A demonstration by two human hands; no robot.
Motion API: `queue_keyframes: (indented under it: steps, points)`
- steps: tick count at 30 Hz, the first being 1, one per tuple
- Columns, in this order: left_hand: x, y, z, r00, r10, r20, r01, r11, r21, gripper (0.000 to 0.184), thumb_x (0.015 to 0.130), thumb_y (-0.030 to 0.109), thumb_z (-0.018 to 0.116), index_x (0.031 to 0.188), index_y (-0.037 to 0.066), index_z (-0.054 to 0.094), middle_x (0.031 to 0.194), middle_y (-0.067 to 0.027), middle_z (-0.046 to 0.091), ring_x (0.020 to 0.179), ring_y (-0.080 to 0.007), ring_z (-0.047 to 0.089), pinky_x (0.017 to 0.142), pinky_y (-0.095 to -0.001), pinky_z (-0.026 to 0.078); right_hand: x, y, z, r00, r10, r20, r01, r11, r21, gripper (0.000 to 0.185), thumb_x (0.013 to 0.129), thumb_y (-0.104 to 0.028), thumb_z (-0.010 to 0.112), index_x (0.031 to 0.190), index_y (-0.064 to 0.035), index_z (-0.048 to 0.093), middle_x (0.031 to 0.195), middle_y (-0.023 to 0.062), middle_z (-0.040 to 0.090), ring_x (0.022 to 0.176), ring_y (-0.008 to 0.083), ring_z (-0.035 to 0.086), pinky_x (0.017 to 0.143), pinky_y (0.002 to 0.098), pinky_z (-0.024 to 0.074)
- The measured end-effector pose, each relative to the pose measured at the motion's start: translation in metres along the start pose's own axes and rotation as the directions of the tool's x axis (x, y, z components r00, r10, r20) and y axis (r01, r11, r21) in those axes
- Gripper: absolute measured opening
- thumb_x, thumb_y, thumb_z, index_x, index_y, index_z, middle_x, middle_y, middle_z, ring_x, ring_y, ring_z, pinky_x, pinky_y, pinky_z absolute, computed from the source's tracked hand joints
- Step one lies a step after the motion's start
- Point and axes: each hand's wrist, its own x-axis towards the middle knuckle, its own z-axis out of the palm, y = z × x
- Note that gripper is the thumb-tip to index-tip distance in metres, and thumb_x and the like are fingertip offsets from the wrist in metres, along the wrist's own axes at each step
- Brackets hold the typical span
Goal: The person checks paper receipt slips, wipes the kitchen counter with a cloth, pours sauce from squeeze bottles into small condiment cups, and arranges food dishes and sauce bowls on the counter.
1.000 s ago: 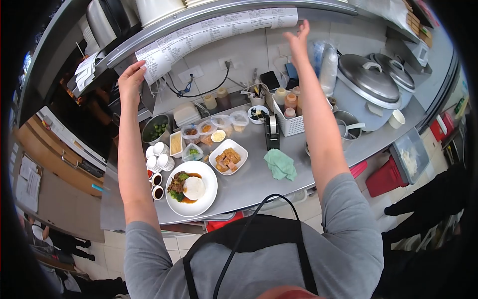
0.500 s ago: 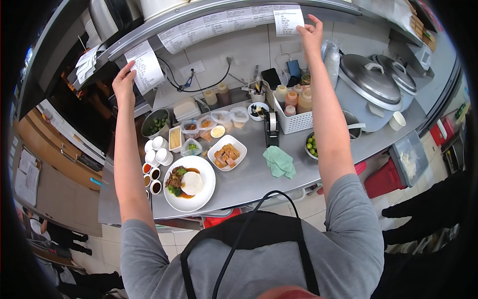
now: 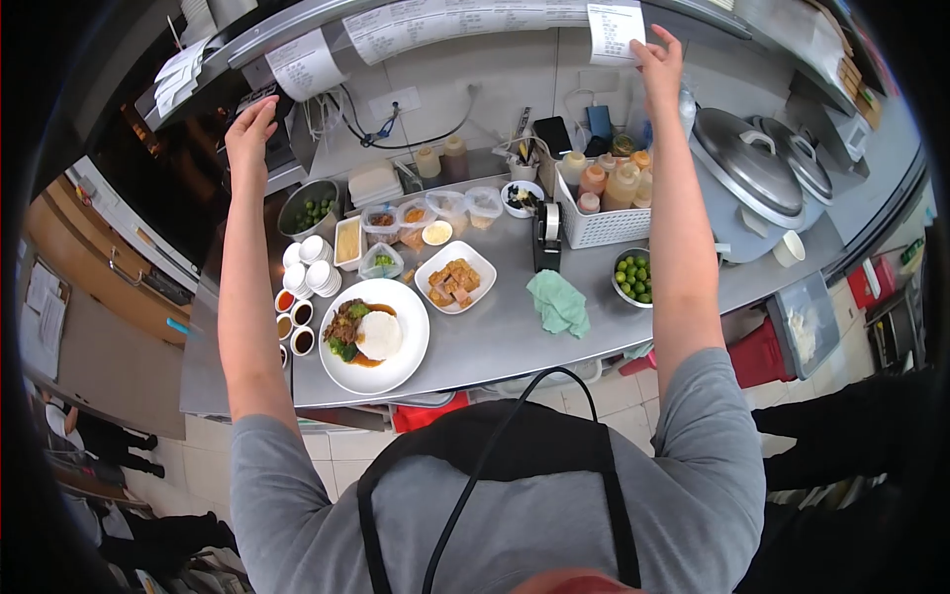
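1. Tape dispenser [image 3: 547, 238], black: on the steel counter [image 3: 485, 351]; landmark for all entries.
2. Right receipt slip [image 3: 614, 32], printed, white: above and right of the dispenser, at the shelf edge [image 3: 297, 25].
3. Right hand [image 3: 660, 71]: above and right of the dispenser; thumb and forefinger narrow, pinching the lower right corner of the right receipt slip.
4. Left receipt slip [image 3: 305, 65], printed: far to the dispenser's upper left, hanging from the shelf edge.
5. Left hand [image 3: 250, 137]: far left of the dispenser, just below the left receipt slip; fingertips drawn together, contact with the paper cannot be told.
6. Row of receipt slips [image 3: 445, 25], overlapping: above and left of the dispenser, between the two end slips.
7. Dinner plate [image 3: 416, 348], round, white, with rice, meat and broccoli: left of the dispenser, nearer the person.
8. Square bowl [image 3: 490, 272], white, holding cut browned pieces: just left of the dispenser.
9. Cloth [image 3: 559, 302], green, crumpled: just in front of the dispenser.
10. Perforated basket [image 3: 609, 228], white, with squeeze bottles [image 3: 621, 186]: immediately right of the dispenser.
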Motion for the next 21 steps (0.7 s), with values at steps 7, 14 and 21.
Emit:
queue_keyframes:
  steps: [7,14,21]
  points:
    - [-0.07,-0.039,-0.036,0.969,-0.219,0.111,0.197,0.963,0.184,0.024,0.077,0.023,0.061,0.094,0.007,0.063,0.089,-0.0015,0.061,0.083,-0.0086,0.053,0.07,-0.0242,0.042,-0.001,0.013,-0.019,0.999,-0.039,0.034,0.043,0.993,-0.111,0.043,0.072,-0.013,0.064,0.11,-0.0041,0.046,0.083,0.0079,0.06,0.076,0.0125,0.054,0.067,0.0236,0.042]
    - [-0.127,-0.179,-0.091,0.879,-0.475,0.044,0.4,0.785,0.473,0.021,0.071,0.024,0.065,0.079,0.004,0.066,0.069,-0.0053,0.063,0.066,-0.0111,0.058,0.06,-0.0243,0.045,-0.113,-0.003,-0.041,0.991,0.129,0.044,-0.126,0.99,-0.07,0.036,0.079,-0.015,0.058,0.111,-0.0028,0.048,0.098,0.0099,0.058,0.09,0.0159,0.056,0.077,0.0244,0.0418]
    - [-0.153,-0.289,-0.135,0.784,-0.61,-0.118,0.266,0.158,0.951,0.056,0.06,0.046,0.065,0.085,-0.004,0.059,0.086,-0.0214,0.06,0.083,-0.0314,0.058,0.071,-0.0375,0.046,-0.244,0.028,-0.102,0.907,0.421,-0.018,-0.407,0.863,-0.3,0.022,0.083,-0.014,0.053,0.101,-0.0005,0.054,0.084,0.0074,0.06,0.076,0.0127,0.056,0.068,0.0226,0.044]
